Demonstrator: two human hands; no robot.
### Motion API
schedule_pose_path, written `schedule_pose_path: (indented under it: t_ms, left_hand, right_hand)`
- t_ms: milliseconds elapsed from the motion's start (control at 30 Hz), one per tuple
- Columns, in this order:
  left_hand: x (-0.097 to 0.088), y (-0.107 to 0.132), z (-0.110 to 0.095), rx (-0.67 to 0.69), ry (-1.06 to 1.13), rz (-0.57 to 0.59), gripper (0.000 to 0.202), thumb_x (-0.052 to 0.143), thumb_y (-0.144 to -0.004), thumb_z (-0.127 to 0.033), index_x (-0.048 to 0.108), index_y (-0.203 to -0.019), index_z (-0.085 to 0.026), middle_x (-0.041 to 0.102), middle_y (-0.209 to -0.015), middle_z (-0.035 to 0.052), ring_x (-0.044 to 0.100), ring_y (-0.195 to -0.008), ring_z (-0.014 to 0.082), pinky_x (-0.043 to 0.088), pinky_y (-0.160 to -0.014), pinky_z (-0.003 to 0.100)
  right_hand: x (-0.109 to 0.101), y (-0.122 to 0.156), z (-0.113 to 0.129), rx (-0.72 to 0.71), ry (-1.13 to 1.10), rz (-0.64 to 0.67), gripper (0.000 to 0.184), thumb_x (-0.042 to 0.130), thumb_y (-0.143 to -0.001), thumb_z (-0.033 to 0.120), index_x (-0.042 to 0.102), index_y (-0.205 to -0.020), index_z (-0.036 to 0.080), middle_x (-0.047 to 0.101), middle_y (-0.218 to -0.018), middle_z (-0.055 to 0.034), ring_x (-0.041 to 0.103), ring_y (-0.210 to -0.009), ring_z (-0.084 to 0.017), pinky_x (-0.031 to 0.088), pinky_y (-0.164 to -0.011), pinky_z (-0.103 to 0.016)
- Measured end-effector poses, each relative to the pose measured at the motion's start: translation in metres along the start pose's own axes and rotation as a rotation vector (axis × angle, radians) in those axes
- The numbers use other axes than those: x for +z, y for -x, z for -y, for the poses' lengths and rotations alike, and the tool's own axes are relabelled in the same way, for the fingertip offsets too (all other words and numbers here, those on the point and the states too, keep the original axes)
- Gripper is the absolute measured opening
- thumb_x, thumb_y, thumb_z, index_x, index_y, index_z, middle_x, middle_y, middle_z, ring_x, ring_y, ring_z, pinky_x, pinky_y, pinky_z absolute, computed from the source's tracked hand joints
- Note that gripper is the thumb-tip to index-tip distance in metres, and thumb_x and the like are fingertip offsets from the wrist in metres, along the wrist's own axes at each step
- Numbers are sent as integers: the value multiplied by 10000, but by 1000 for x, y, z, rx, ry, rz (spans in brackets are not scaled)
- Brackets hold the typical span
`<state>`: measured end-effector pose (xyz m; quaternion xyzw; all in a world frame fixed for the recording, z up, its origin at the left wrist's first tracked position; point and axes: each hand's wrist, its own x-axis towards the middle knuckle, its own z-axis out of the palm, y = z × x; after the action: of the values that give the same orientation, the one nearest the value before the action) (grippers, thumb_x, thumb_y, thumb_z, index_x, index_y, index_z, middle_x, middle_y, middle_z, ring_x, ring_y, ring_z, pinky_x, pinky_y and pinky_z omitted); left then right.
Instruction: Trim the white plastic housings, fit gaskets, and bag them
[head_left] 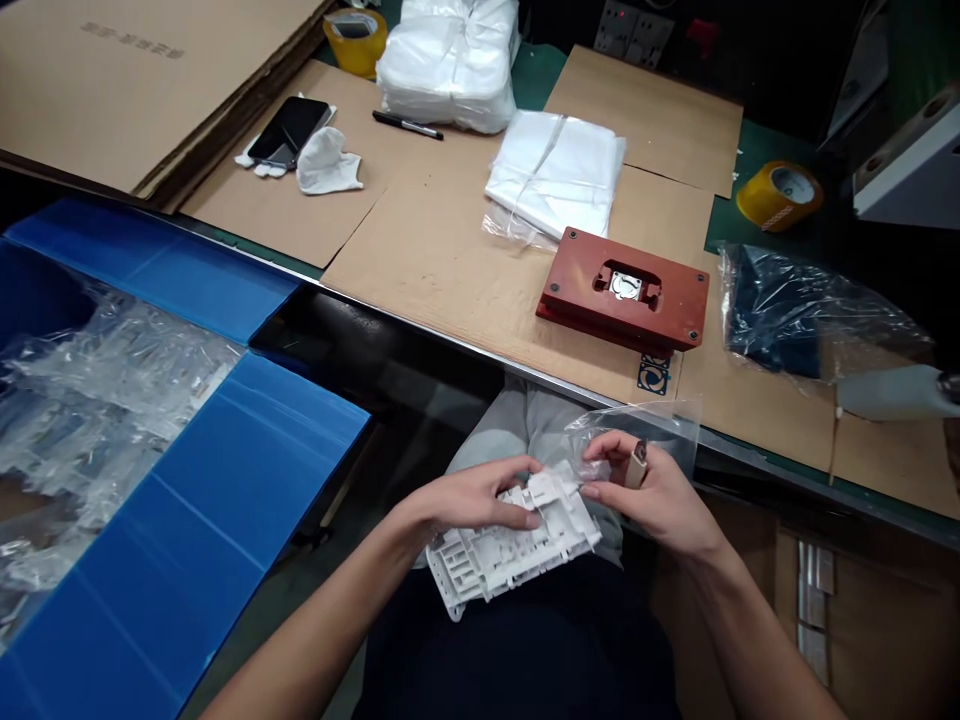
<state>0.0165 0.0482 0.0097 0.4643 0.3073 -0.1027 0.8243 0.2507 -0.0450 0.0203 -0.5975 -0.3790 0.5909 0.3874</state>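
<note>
Over my lap, my left hand point(472, 497) grips a white moulded plastic part point(510, 545) by its upper edge, fingers curled over it. My right hand point(660, 495) is closed on the mouth of a clear plastic bag point(637, 430), pinching it at the part's right end, and a small tan piece point(637, 465) sits between its fingers. The part lies tilted, its ribbed side up, with its right corner at the bag's opening.
A red-brown fixture block point(622, 290) with a metal insert lies on the cardboard-covered bench point(420, 250). Folded white bags point(555, 175), a phone point(289, 130), a marker point(407, 124) and yellow tape rolls point(778, 195) sit farther back. A blue bin point(225, 520) of bagged parts stands at left.
</note>
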Motion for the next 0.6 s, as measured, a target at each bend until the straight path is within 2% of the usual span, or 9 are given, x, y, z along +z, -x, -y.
schedule_pose_path:
  t_ms: [133,233,300,333,433,467,500,533,600]
  left_hand:
    - [-7,7,3,40,300,-144,515,752,-804,-358,490,-1233,-246,674,-942,38,662,-713,177,505,-599,248]
    - [-6,11,4,97,363,-238,562,748,-820,-360,430,-1274,-268,652,-894,9,644,-693,158,508,-608,244]
    - [-2,13,3,102,308,-276,639,740,-828,-373,381,-1349,-281,618,-840,-20,617,-654,146,494,-594,240]
    - [0,14,1,97,251,-292,718,744,-825,-380,339,-1411,-293,617,-849,-20,617,-659,149,493,-604,246]
    - [3,17,-5,61,-3,-264,1030,771,-796,-394,106,-1580,-329,657,-939,7,645,-731,184,494,-675,275]
    - [4,16,-6,45,-91,-240,1106,782,-783,-400,38,-1598,-328,667,-946,10,645,-739,192,487,-693,281]
    - [4,15,-7,33,-165,-220,1153,796,-765,-407,9,-1604,-319,673,-937,8,643,-746,198,478,-708,284]
    - [4,13,-8,22,-215,-199,1163,809,-747,-411,34,-1608,-311,676,-926,6,640,-757,203,471,-717,284]
    - [4,7,-7,7,-212,-153,1049,830,-714,-406,248,-1579,-294,682,-912,10,641,-776,208,462,-702,274]
  right_hand:
    - [-17,4,-12,95,70,71,263,763,-840,349,710,-1058,211,667,-871,-25,606,-789,-162,504,-728,-286]
    - [-22,6,-20,145,63,140,282,712,-887,369,703,-1105,190,711,-867,-43,642,-745,-164,523,-758,-318]
    - [-19,7,-20,131,-22,122,260,693,-904,368,695,-1087,183,731,-874,-53,664,-725,-164,530,-727,-310]
    - [-16,6,-18,106,-76,79,246,686,-911,366,690,-1078,184,735,-874,-56,668,-709,-162,517,-659,-283]
    - [-8,1,-7,10,-178,-65,239,664,-929,365,677,-1089,189,739,-885,-73,667,-656,-162,359,-445,-214]
    - [-6,-2,-2,-8,-173,-56,247,652,-937,369,679,-1102,188,739,-888,-79,668,-654,-167,336,-431,-214]
    - [-4,-4,3,-15,-150,-4,252,638,-945,372,687,-1106,185,738,-885,-82,668,-661,-172,365,-450,-223]
    - [-4,-6,8,-18,-115,68,250,625,-952,372,699,-1098,182,736,-871,-79,666,-669,-175,424,-499,-243]
    - [-6,-7,16,-38,-12,179,235,600,-965,359,722,-1071,189,728,-840,-63,660,-694,-177,516,-639,-298]
